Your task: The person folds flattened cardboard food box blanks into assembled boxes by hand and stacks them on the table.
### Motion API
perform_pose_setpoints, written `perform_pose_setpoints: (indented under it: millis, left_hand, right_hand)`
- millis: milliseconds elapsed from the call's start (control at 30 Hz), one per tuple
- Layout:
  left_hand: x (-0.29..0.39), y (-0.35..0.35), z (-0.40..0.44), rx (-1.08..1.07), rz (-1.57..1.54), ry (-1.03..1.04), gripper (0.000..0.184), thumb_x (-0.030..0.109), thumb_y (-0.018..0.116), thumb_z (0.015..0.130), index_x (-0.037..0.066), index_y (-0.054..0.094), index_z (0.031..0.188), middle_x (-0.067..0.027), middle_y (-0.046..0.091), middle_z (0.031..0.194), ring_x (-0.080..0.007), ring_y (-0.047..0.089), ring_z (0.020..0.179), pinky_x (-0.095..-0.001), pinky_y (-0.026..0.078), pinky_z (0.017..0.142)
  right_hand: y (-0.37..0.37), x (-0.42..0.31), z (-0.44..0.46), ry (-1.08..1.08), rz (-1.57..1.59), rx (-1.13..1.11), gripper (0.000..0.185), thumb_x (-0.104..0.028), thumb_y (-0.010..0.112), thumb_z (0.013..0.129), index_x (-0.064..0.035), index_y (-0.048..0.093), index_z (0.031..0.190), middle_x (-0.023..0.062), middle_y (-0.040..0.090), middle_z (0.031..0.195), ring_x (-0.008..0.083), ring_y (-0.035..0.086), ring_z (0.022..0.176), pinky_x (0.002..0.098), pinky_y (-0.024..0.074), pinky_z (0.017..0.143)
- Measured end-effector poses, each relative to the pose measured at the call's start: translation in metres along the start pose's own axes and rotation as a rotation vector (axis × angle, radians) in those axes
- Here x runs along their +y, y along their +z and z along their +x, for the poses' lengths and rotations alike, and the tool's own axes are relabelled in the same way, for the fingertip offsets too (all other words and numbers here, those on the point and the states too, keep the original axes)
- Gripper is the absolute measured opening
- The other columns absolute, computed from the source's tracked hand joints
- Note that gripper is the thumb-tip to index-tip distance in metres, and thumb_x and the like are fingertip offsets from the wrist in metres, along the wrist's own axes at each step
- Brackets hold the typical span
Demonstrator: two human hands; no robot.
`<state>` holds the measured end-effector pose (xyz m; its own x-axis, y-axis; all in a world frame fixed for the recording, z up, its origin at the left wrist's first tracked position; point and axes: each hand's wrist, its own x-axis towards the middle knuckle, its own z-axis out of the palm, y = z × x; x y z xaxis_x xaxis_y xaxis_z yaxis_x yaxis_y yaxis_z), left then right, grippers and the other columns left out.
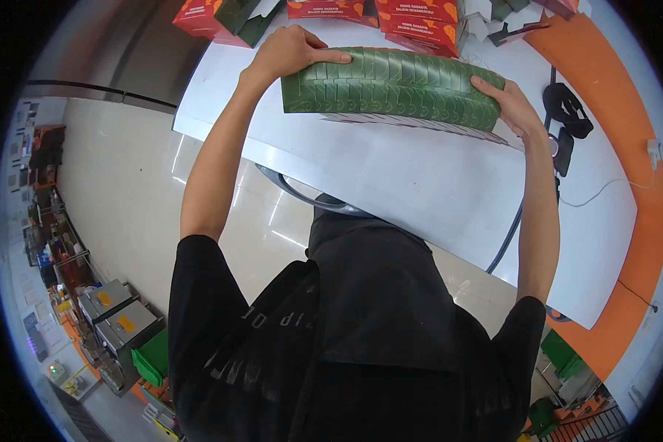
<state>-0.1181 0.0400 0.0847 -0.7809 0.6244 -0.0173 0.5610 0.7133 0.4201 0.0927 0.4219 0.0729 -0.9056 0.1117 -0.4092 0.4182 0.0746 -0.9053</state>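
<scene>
A long row of green printed cardboard pieces, packed side by side with overlapping edges, spans the space between my two hands over the white table. They look like folded cartons with pale line patterns. At the left end, my left hand grips the row, thumb stretched along its upper edge and the other fingers mostly hidden behind. Around the right end, my right hand is closed with the thumb on the green face and fingers underneath. Pale edges of the pieces show along the lower side.
Red and green cartons stand along the table's far edge. A black strap and a cable lie at the right on the white table. An orange panel borders the right side. Grey metal bins stand on the floor at left.
</scene>
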Motion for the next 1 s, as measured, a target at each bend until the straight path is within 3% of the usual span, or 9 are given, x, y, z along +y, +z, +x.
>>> perform_pose_setpoints:
  millis: [300, 367, 533, 567, 600, 667, 767, 867, 1000]
  left_hand:
    - [0.004, 0.007, -0.028, 0.149, -0.064, 0.016, 0.078, 0.074, 0.085, 0.068, 0.004, 0.084, 0.103, -0.0160, 0.080, 0.089, -0.0311, 0.078, 0.082, -0.0399, 0.061, 0.079]
    - [0.015, 0.009, -0.059, 0.205, -0.059, 0.011, 0.070, 0.060, 0.089, 0.071, 0.002, 0.081, 0.111, -0.0153, 0.080, 0.101, -0.0322, 0.077, 0.090, -0.0402, 0.060, 0.084]
    - [-0.002, 0.090, -0.148, 0.301, -0.083, 0.127, 0.062, 0.034, 0.094, 0.073, 0.006, 0.075, 0.125, -0.0138, 0.072, 0.131, -0.0353, 0.064, 0.123, -0.0450, 0.049, 0.105]
    - [-0.003, 0.103, -0.160, 0.334, -0.106, 0.136, 0.063, 0.035, 0.093, 0.074, 0.005, 0.073, 0.126, -0.0133, 0.070, 0.132, -0.0351, 0.061, 0.124, -0.0454, 0.048, 0.105]
    - [-0.003, 0.112, -0.170, 0.363, -0.133, 0.144, 0.063, 0.035, 0.092, 0.076, 0.005, 0.072, 0.128, -0.0127, 0.067, 0.134, -0.0349, 0.059, 0.125, -0.0457, 0.047, 0.104]
    - [-0.009, 0.121, -0.180, 0.337, -0.285, 0.006, 0.059, 0.027, 0.087, 0.085, 0.005, 0.066, 0.136, -0.0142, 0.061, 0.142, -0.0335, 0.053, 0.132, -0.0457, 0.044, 0.108]
    - [-0.023, 0.106, -0.152, 0.414, -0.419, -0.119, 0.054, 0.023, 0.074, 0.095, 0.008, 0.060, 0.144, -0.0155, 0.058, 0.146, -0.0327, 0.051, 0.135, -0.0457, 0.042, 0.111]
    - [-0.032, 0.094, -0.104, 0.243, -0.511, -0.346, 0.076, 0.035, 0.074, 0.098, 0.010, 0.041, 0.162, -0.0175, 0.049, 0.156, -0.0321, 0.045, 0.146, -0.0486, 0.041, 0.117]
    - [-0.035, 0.104, -0.060, 0.026, -0.816, -0.269, 0.097, 0.029, 0.082, 0.093, 0.014, 0.024, 0.169, -0.0228, 0.056, 0.149, -0.0293, 0.059, 0.135, -0.0454, 0.053, 0.107]
  right_hand:
    - [0.013, -0.003, -0.017, -0.112, -0.037, 0.107, 0.055, -0.032, 0.081, 0.094, 0.0014, 0.066, 0.135, 0.0082, 0.074, 0.120, 0.0153, 0.070, 0.103, 0.0323, 0.0559, 0.092]
    - [0.030, 0.004, -0.041, -0.150, -0.147, 0.181, 0.051, -0.030, 0.082, 0.093, 0.0012, 0.069, 0.131, 0.0075, 0.076, 0.117, 0.0146, 0.070, 0.101, 0.0323, 0.0553, 0.091]
    - [0.090, 0.123, -0.090, -0.112, -0.128, 0.262, 0.037, -0.014, 0.087, 0.088, 0.0018, 0.075, 0.119, 0.0079, 0.078, 0.110, 0.0159, 0.071, 0.102, 0.0331, 0.0539, 0.094]
    - [0.093, 0.169, -0.092, -0.107, 0.073, 0.165, 0.038, -0.011, 0.088, 0.087, 0.0016, 0.074, 0.120, 0.0077, 0.078, 0.111, 0.0171, 0.070, 0.107, 0.0353, 0.0529, 0.099]
    - [0.098, 0.193, -0.102, -0.067, 0.040, 0.162, 0.050, -0.006, 0.088, 0.084, 0.0012, 0.069, 0.130, 0.0101, 0.073, 0.125, 0.0182, 0.067, 0.119, 0.0373, 0.0504, 0.105]
    - [0.091, 0.222, -0.119, -0.180, 0.226, 0.090, 0.057, -0.021, 0.080, 0.096, 0.0001, 0.057, 0.144, 0.0129, 0.063, 0.142, 0.0206, 0.061, 0.130, 0.0399, 0.0476, 0.110]
    - [0.071, 0.210, -0.110, -0.165, 0.650, 0.123, 0.066, -0.043, 0.062, 0.107, -0.0003, 0.045, 0.154, 0.0147, 0.055, 0.152, 0.0237, 0.058, 0.135, 0.0428, 0.0462, 0.111]
    - [0.069, 0.154, -0.088, 0.071, 0.328, 0.294, 0.076, -0.058, 0.046, 0.109, 0.0003, 0.039, 0.158, 0.0144, 0.054, 0.153, 0.0244, 0.058, 0.135, 0.0448, 0.0455, 0.111]
    - [0.085, 0.159, -0.054, 0.029, 0.457, 0.370, 0.066, -0.048, 0.055, 0.110, 0.0042, 0.050, 0.150, 0.0139, 0.061, 0.146, 0.0216, 0.059, 0.131, 0.0362, 0.0433, 0.113]
